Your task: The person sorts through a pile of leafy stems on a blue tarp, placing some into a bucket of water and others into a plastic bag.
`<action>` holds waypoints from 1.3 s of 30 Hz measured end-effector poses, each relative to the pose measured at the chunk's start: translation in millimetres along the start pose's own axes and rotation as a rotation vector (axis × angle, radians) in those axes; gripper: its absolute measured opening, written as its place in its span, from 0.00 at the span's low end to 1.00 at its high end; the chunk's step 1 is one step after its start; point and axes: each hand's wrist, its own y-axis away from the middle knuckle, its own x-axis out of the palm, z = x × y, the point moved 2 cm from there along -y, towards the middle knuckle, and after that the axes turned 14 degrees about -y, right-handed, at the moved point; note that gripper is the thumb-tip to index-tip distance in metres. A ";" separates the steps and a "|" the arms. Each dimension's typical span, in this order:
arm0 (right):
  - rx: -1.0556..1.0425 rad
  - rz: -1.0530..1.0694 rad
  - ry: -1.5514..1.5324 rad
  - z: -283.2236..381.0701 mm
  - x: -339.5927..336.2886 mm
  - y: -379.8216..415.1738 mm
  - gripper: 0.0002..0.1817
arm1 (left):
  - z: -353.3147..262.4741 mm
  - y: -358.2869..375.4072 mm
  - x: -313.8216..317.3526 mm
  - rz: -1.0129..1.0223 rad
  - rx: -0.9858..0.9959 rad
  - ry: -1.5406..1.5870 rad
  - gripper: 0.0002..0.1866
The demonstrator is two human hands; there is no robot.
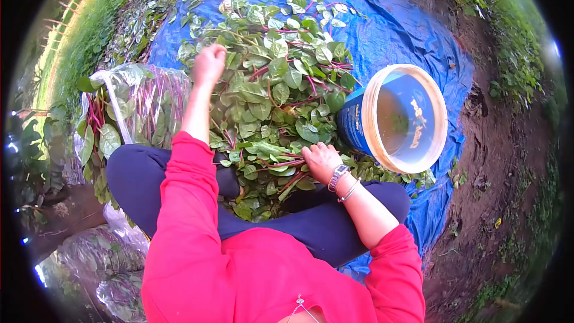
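between the fingers of the left hand [209, 64] and those of the right hand [323, 161], open air runs over the leafy heap [266, 87], which fills the space beneath. left of the left fingers and toward the body, a stuffed plastic bag [152, 93] stands in the way. forward and right of the right fingers, a bucket [354, 124] bars a level sweep; open tarp [388, 21] stretches beyond it. bent legs [139, 173] close the near side.
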 end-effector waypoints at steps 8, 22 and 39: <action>-0.005 -0.126 0.000 7.7 -7.8 -2.6 0.07 | -47.8 119.9 120.8 0.706 -0.236 -0.004 0.19; -0.131 -0.360 -0.054 17.9 -36.5 -5.6 0.09 | -123.2 147.8 32.4 1.123 0.659 0.368 0.14; -0.003 -0.232 0.139 0.0 -16.2 -10.6 0.11 | -60.0 71.3 81.9 0.335 0.165 -0.390 0.20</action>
